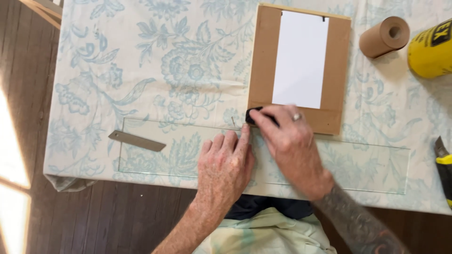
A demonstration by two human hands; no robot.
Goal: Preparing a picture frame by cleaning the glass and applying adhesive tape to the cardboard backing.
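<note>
Two bare hands meet near the middle of a long clear glass strip (329,164) that lies flat across the pale cloth with blue floral print (141,56) covering the table. The left hand (225,169) rests palm down on the glass, fingers straight and together, holding nothing, its fingertips at the strip's far edge. The right hand (292,143) (a ring shows on one finger) is closed around a small black tool (252,115), pinched between thumb and fingers; only its dark rounded end shows, at the glass's far edge and the lower left corner of a brown board frame back with a white paper sheet at its centre (264,61). The board sits flat just beyond the glass.

A thin grey metal blade (136,140) lies on the left end of the glass. At the far right stand a roll of brown paper tape (383,36), a yellow can (429,51) and, lower down, a yellow-and-black utility knife (443,169). Dark wooden floorboards (94,221) show beneath the table edge.
</note>
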